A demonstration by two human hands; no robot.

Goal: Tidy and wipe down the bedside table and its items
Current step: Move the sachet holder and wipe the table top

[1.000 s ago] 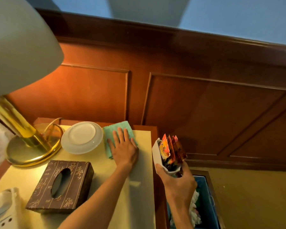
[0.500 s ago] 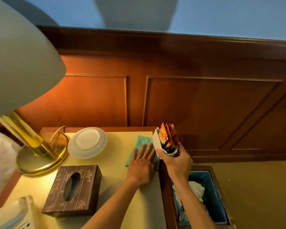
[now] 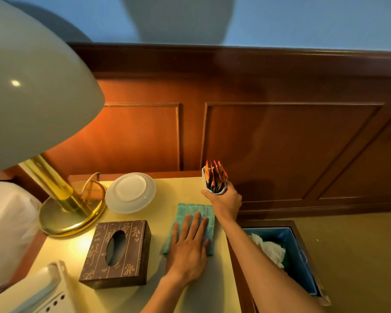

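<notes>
Since the earlier frame, the cloth (image 3: pixel 191 224) has been drawn nearer under the flat, unclenched left hand (image 3: pixel 190 247). The sachet holder (image 3: pixel 213 182), clasped in the right hand (image 3: pixel 226 203), is now held over the table's (image 3: pixel 163 190) back corner.

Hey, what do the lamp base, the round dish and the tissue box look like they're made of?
Lamp base: polished brass-coloured metal, judging by its mirror-like golden reflections. Round dish: probably glazed white ceramic, smooth with a soft sheen, though plastic is possible. Tissue box: dark brown, matte, with pale incised characters; likely carved wood, possibly moulded resin.
</notes>
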